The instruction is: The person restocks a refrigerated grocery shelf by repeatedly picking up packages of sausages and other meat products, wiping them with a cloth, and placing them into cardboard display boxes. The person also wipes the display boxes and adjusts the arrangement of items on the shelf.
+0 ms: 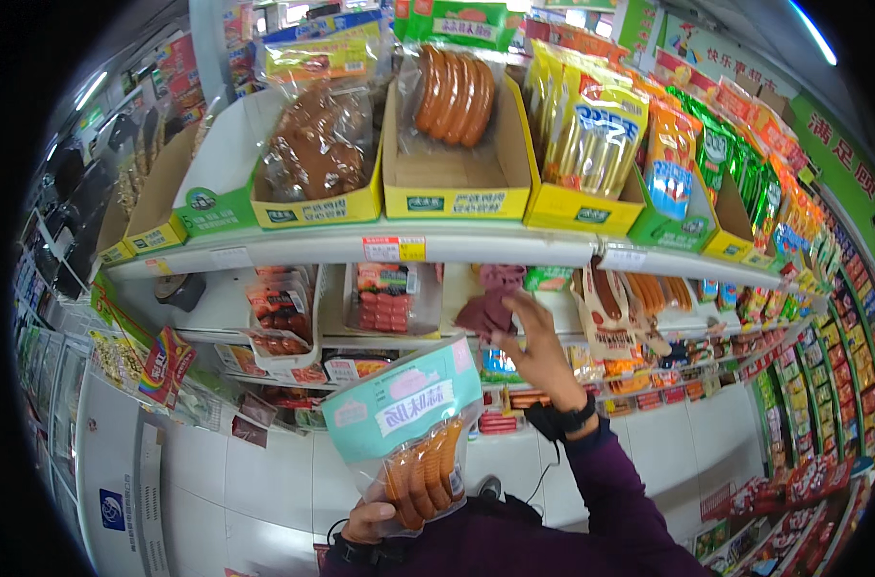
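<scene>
My left hand (pixel 369 522), low in front of my body, grips the bottom corner of a clear vacuum pack of scored brown sausages (pixel 424 472). The pack has a turquoise printed header and is tilted. My right hand (pixel 545 357) reaches to the middle shelf with thumb and fingers apart. Just beyond its fingertips is a pack of purplish-red sliced meat (pixel 489 306); whether they touch it I cannot tell. A tray of pink sausages (pixel 387 306) sits left of that meat. To its right hangs a beige sausage pack (pixel 605 306).
On the upper shelf (pixel 473 238) stand display cartons; one (pixel 455 169) holds a pack of plump sausages. Beside it are bagged brown meat (pixel 318 148) and gold-wrapped sausages (pixel 596 141). A white basket (pixel 286 346) of packs is lower left. White floor tiles (pixel 264 476) lie below.
</scene>
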A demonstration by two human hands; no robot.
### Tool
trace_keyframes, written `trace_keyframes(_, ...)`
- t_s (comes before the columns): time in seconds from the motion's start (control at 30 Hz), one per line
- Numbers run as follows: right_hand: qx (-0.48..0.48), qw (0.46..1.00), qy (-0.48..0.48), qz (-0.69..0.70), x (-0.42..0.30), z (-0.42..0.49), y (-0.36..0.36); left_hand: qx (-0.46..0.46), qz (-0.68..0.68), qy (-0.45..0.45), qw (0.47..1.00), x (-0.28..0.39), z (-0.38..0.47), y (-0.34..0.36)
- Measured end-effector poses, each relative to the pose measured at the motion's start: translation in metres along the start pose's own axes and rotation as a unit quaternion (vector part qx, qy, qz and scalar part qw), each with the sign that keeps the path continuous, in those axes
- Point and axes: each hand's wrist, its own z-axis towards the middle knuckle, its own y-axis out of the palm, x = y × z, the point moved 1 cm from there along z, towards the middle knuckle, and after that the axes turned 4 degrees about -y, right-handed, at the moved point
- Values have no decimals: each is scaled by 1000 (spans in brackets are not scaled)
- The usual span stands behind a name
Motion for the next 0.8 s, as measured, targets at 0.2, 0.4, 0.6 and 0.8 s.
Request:
trace_keyframes(0.2, -202, 921, 169, 286, -63, -62, -31, 22, -1, 58, 998, 8, 13, 16)
trace_keyframes(0.4, -202, 906, 10, 373, -130, -98, -36, 30, 346, 209, 914, 13, 43, 40)
trace_keyframes(0.6, 13, 877, 117, 466, -166, -115, -20, 128, 655, 411, 621, 8, 53, 95)
trace_keyframes(0.8, 156, 914, 83, 365, -158, -91, -68, -53, 603, 387, 696, 47, 34, 97)
